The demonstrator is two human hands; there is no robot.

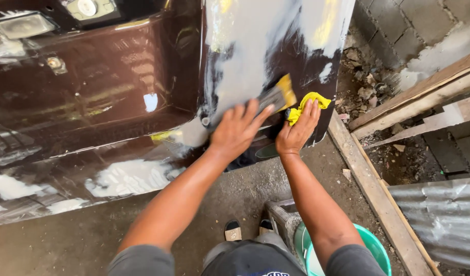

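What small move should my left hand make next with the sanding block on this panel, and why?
Probably slide the sanding block up into the grey filler; it sits at the patch's lower edge under your left hand, while your right hand presses the yellow cloth beside it.

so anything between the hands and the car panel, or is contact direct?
Not bare contact. The left hand presses a sanding block against the grey filler patch; the right hand presses a yellow cloth onto the dark car panel. Nothing else intervenes.

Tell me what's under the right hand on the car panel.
A yellow cloth sits under the right hand, pressed against the dark car panel. The cloth's middle and the panel beneath are covered.
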